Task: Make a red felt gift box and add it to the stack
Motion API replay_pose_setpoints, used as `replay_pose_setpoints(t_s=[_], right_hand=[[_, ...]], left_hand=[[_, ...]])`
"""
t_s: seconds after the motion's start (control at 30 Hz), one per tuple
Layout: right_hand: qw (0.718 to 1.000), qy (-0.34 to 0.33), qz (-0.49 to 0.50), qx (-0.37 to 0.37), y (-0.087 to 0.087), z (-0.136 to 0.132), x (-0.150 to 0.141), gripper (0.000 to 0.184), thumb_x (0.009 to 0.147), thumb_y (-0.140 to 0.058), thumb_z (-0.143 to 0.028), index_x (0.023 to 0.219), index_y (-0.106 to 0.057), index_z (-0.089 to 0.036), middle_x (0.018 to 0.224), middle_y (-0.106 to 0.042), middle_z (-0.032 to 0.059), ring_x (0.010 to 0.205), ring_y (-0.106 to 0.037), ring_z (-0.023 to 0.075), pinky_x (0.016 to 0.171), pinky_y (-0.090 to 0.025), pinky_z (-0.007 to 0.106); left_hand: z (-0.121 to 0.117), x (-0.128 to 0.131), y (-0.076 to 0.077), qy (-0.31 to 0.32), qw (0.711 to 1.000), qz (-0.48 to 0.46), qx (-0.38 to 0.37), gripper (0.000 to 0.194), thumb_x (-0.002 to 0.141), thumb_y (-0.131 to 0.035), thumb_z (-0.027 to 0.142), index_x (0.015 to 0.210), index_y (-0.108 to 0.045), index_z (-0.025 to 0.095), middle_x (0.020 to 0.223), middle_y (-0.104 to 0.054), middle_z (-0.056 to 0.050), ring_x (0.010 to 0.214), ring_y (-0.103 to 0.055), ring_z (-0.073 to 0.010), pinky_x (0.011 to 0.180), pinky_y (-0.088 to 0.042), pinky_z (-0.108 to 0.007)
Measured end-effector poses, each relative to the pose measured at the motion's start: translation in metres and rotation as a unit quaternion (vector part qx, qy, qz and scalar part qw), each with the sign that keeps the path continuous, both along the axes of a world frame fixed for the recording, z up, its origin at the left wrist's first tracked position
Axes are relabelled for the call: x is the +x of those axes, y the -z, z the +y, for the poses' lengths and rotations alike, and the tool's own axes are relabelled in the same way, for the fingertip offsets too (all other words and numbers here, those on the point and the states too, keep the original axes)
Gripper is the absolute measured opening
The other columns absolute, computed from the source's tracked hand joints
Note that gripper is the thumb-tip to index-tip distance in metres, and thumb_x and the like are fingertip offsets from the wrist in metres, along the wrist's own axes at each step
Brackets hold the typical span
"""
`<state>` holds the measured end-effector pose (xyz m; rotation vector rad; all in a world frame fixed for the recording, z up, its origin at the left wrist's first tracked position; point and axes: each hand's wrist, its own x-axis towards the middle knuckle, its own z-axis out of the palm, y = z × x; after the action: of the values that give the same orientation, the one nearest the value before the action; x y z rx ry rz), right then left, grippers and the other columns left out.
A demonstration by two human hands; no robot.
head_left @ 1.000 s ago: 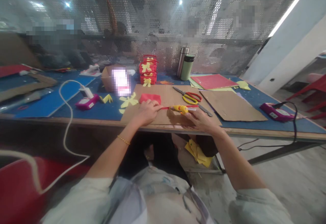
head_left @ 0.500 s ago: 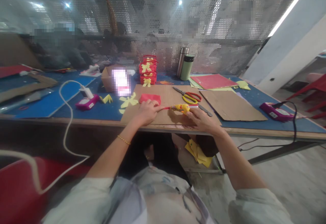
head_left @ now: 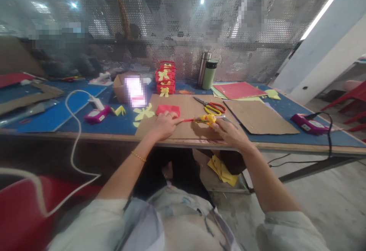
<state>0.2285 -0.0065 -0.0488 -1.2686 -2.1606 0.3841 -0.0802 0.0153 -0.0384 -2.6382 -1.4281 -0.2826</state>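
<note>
My right hand [head_left: 228, 130] is closed around a yellow hot glue gun [head_left: 211, 119], its nozzle pointing left. A thin red strip [head_left: 187, 120] runs from the fingers of my left hand [head_left: 166, 124] toward that nozzle; whether the two touch I cannot tell. Just behind my left hand lies a red folded piece [head_left: 168, 110], partly covered by the fingers. Both hands are over a brown cardboard sheet [head_left: 185, 102] at the table's front edge. Scissors [head_left: 211, 106] with red and yellow handles lie behind the glue gun, and a grey blade-like tool [head_left: 230, 122] is partly hidden by my right hand.
Yellow cut-out shapes [head_left: 144, 112] lie at left, near a purple device [head_left: 97, 114] with a white cable. Red boxes with yellow bows [head_left: 165, 79] and a green bottle [head_left: 210, 75] stand behind. More cardboard [head_left: 260, 117] and another purple device [head_left: 309, 124] are right.
The glue gun and my right hand have shifted slightly to the right, away from my left hand. My left hand keeps its hold on the red strip.
</note>
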Motion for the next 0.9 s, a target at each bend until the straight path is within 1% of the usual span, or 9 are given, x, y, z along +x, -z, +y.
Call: replay_pose_setpoints(t_s=[0.1, 0.2, 0.3, 0.43, 0.63, 0.77, 0.9], right_hand=[[1.0, 0.003, 0.004, -0.002, 0.001, 0.0, -0.003, 0.034, 0.103, -0.043, -0.045, 0.092, -0.064, -0.021, 0.092, -0.073, 0.0111, 0.082, -0.064, 0.0246, 0.073, -0.048, 0.034], [1.0, 0.001, 0.005, 0.002, 0.001, 0.0, -0.002, 0.034, 0.103, -0.043, -0.045, 0.09, -0.063, -0.021, 0.093, -0.073, 0.0111, 0.083, -0.063, 0.0239, 0.075, -0.048, 0.033], [1.0, 0.003, -0.002, 0.006, 0.001, 0.001, 0.003, 0.034, 0.103, -0.043, -0.045, 0.09, -0.064, -0.021, 0.092, -0.072, 0.0107, 0.082, -0.062, 0.0232, 0.073, -0.047, 0.033], [1.0, 0.025, -0.015, -0.008, 0.004, 0.002, 0.013, 0.036, 0.103, -0.042, -0.045, 0.09, -0.065, -0.021, 0.084, -0.07, 0.0094, 0.076, -0.061, 0.0231, 0.07, -0.045, 0.033], [0.999, 0.029, -0.015, -0.004, 0.004, 0.003, 0.022, 0.038, 0.103, -0.04, -0.047, 0.09, -0.065, -0.022, 0.081, -0.069, 0.0081, 0.075, -0.061, 0.0232, 0.071, -0.045, 0.033], [1.0, 0.016, -0.01, 0.001, 0.004, 0.003, 0.02, 0.038, 0.103, -0.04, -0.048, 0.089, -0.064, -0.022, 0.085, -0.071, 0.0101, 0.081, -0.063, 0.025, 0.073, -0.046, 0.034], [1.0, 0.019, -0.012, 0.009, 0.006, 0.004, 0.015, 0.04, 0.103, -0.039, -0.049, 0.087, -0.064, -0.023, 0.086, -0.071, 0.0109, 0.08, -0.063, 0.0252, 0.073, -0.047, 0.035]], left_hand=[[0.0, 0.0, 0.0, -0.006, 1.0, 0.0, -0.004, 0.053, 0.102, -0.039, 0.02, 0.146, -0.065, 0.036, 0.135, -0.064, -0.009, 0.113, -0.052, -0.0302, 0.094, -0.041, -0.046], [0.001, 0.0, 0.001, -0.012, 1.0, 0.0, -0.006, 0.053, 0.102, -0.041, 0.02, 0.146, -0.064, 0.037, 0.136, -0.064, -0.008, 0.114, -0.052, -0.03, 0.094, -0.041, -0.046], [0.001, -0.001, 0.001, -0.008, 1.0, 0.004, -0.002, 0.051, 0.101, -0.044, 0.02, 0.144, -0.066, 0.037, 0.135, -0.064, -0.008, 0.116, -0.051, -0.0299, 0.094, -0.04, -0.045], [0.001, -0.002, 0.002, 0.0, 1.0, 0.005, 0.002, 0.051, 0.102, -0.041, 0.021, 0.142, -0.067, 0.036, 0.135, -0.064, -0.008, 0.114, -0.051, -0.0301, 0.091, -0.04, -0.045], [0.001, -0.002, 0.001, -0.004, 1.0, 0.004, -0.001, 0.05, 0.102, -0.039, 0.022, 0.142, -0.068, 0.034, 0.134, -0.065, -0.008, 0.113, -0.052, -0.0297, 0.092, -0.04, -0.046], [0.001, -0.002, 0.0, -0.002, 1.0, 0.006, 0.002, 0.051, 0.101, -0.039, 0.021, 0.142, -0.068, 0.034, 0.134, -0.064, -0.009, 0.113, -0.052, -0.0301, 0.092, -0.04, -0.046], [0.001, -0.002, 0.001, -0.001, 1.0, 0.01, 0.004, 0.052, 0.102, -0.039, 0.021, 0.143, -0.066, 0.035, 0.134, -0.064, -0.009, 0.113, -0.052, -0.0298, 0.091, -0.041, -0.045]])
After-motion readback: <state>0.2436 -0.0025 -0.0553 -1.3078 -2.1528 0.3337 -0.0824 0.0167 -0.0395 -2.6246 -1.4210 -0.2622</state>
